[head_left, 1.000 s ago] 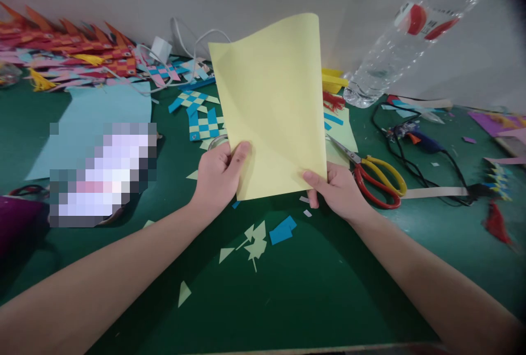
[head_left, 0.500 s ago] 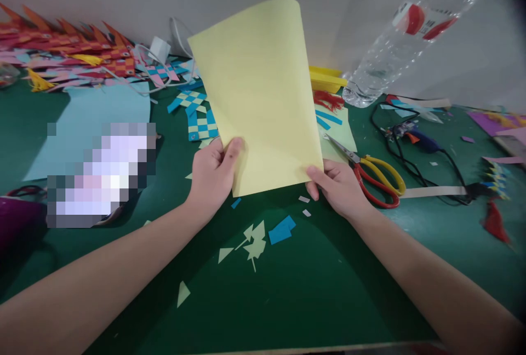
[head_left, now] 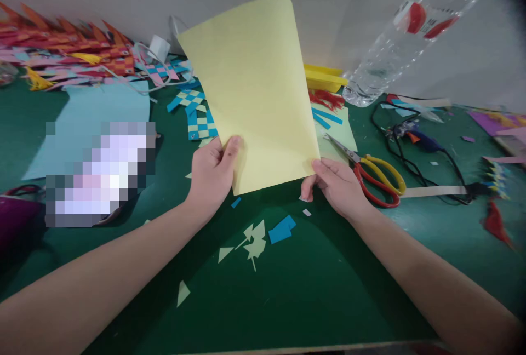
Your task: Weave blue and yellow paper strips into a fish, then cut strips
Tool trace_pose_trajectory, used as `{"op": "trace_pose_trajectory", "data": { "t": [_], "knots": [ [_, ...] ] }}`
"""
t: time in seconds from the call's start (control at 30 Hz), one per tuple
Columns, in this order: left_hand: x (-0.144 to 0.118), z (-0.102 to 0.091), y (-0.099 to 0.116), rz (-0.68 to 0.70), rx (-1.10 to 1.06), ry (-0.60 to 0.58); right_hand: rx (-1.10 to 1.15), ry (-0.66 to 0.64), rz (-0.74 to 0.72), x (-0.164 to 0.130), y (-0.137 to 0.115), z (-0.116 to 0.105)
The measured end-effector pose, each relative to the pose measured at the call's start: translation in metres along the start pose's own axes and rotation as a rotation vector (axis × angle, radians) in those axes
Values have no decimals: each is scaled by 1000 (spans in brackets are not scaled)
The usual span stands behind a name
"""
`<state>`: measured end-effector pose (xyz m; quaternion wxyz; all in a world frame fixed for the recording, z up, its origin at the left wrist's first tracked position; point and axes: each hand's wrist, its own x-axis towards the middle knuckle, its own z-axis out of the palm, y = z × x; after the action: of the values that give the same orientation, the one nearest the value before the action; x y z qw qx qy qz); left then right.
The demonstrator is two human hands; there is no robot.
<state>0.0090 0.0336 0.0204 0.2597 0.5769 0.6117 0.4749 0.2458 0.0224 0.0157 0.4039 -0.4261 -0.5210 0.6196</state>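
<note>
A pale yellow paper sheet (head_left: 257,92) stands upright above the green table (head_left: 312,295), its top edge curling back. My left hand (head_left: 211,174) pinches the sheet's lower left corner, thumb on the front. My right hand (head_left: 332,185) grips the lower right corner from below. Red and yellow scissors (head_left: 372,174) lie just right of my right hand. Small yellow and blue paper scraps (head_left: 263,234) lie on the table below the sheet.
A light blue sheet (head_left: 94,108) lies at left, with a pixelated patch over it. Woven blue paper pieces (head_left: 197,116), red and pink paper shapes (head_left: 69,53), a clear plastic bottle (head_left: 390,48), a black-corded glue gun (head_left: 423,141) and yellow paper (head_left: 324,76) crowd the back.
The sheet has turned and shifted left, its top edge moving away from the bottle. My right hand's fingers have slid further under the lower right corner.
</note>
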Motion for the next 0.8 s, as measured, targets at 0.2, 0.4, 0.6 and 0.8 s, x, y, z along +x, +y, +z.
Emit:
{"op": "trace_pose_trajectory", "data": {
  "t": [0.2,0.4,0.6,0.8],
  "knots": [
    [1,2,-3,19,-20,24,-26,28,-29,1,1,-1],
    [3,2,-6,1,-19,27,-100,102,-55,0,5,-5],
    [3,1,-7,-1,-18,15,-93,116,-35,-1,5,-5],
    [3,1,-9,-25,-63,-19,-121,120,-47,0,6,-6]
  ]
}}
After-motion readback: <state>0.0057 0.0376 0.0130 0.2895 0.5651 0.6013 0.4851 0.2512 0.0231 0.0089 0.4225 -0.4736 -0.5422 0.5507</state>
